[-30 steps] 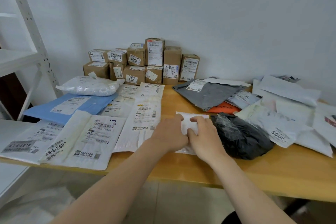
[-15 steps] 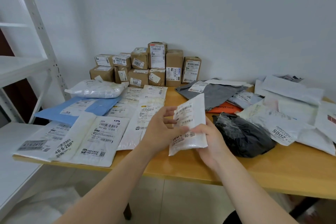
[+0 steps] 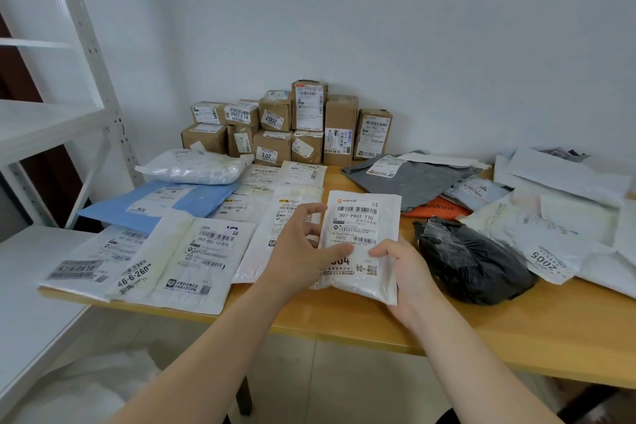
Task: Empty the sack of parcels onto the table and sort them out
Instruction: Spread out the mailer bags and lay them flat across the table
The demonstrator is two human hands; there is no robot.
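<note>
White padded mailer (image 3: 361,241) held up in both bare hands above the near edge of a wooden table (image 3: 481,330), its printed label facing the camera. The left hand (image 3: 303,251) reaches in from the left with the forearm stretched forward, thumb pressed across the lower part of the label and fingers loosely curled at the packet's left edge, pinching it. The right hand (image 3: 402,272) grips the lower right corner, thumb on the front and fingers out of sight behind. The mailer stands nearly upright, its long axis running from the hands up and away toward the wall, leaning slightly right, with the barcode at the top and the text reading right way up. Flat white mailers (image 3: 192,251) lie in rows to its left, a crumpled black bag (image 3: 471,262) just to its right, and cardboard boxes (image 3: 292,127) are stacked against the wall behind. A blue mailer (image 3: 155,200) and a grey mailer (image 3: 413,179) lie further back on the table.
</note>
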